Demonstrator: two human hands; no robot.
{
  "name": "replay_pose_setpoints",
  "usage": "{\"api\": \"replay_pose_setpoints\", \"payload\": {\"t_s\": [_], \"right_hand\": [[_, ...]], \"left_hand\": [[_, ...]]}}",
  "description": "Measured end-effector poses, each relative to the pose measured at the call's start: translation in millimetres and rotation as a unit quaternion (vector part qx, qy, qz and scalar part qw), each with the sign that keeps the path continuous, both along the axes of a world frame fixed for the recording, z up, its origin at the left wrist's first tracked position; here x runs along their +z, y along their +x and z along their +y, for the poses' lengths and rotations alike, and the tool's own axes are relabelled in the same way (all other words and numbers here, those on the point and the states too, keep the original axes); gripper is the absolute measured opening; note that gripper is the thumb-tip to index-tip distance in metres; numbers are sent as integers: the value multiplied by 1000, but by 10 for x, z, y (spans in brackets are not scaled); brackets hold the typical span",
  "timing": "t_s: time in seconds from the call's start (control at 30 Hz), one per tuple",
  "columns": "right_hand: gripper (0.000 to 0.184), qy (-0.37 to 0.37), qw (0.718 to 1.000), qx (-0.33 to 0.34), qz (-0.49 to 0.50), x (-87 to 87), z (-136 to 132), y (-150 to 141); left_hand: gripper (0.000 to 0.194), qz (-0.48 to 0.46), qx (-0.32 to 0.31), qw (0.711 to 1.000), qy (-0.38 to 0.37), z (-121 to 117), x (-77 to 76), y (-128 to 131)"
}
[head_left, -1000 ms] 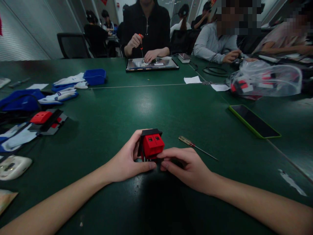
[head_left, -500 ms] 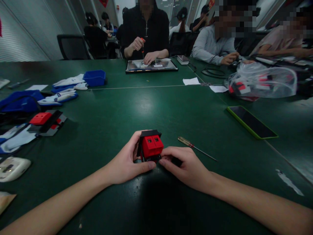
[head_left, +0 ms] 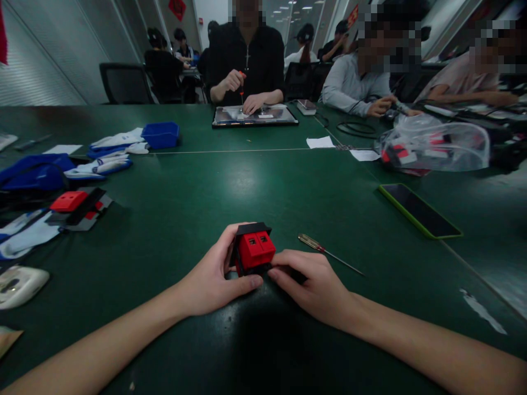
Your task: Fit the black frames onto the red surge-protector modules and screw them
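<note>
My left hand [head_left: 216, 277] is wrapped round a red-and-black socket module [head_left: 256, 251], with the thumb along its lower edge. Two small slots show on the red top, and a black frame surrounds the red block. From the other side, my right hand [head_left: 310, 277] has its thumb and forefinger closed against the lower right corner of the module. What those fingertips grip beyond that black edge is hidden. Just behind my right hand a screwdriver [head_left: 312, 241] with a clear yellowish handle lies on the green table [head_left: 197, 203].
On the left lie another red-and-black module [head_left: 69, 202], white-and-blue gloves [head_left: 99, 165] and a blue tray [head_left: 160, 135]. A green-edged phone [head_left: 420, 211] and a clear plastic bag [head_left: 461, 145] are on the right. Across the table, a person's hands work with a screwdriver over a flat panel [head_left: 275, 116].
The view has tilted up slightly, so the scene sits a little lower. Both hands keep the same hold on the module, which appears to lean slightly differently.
</note>
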State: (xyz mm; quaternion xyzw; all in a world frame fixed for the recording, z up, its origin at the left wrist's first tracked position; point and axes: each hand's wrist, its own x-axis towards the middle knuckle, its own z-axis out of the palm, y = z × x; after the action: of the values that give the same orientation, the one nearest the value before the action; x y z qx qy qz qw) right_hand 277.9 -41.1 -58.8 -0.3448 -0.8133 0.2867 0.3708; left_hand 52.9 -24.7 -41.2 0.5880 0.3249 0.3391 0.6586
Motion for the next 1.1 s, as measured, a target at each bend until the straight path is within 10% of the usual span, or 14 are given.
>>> {"api": "replay_pose_setpoints", "payload": {"t_s": [1.1], "right_hand": [[12, 31, 999, 0, -32, 5, 15, -14]], "left_hand": [[66, 182, 51, 955, 230, -7, 1, 17]]}}
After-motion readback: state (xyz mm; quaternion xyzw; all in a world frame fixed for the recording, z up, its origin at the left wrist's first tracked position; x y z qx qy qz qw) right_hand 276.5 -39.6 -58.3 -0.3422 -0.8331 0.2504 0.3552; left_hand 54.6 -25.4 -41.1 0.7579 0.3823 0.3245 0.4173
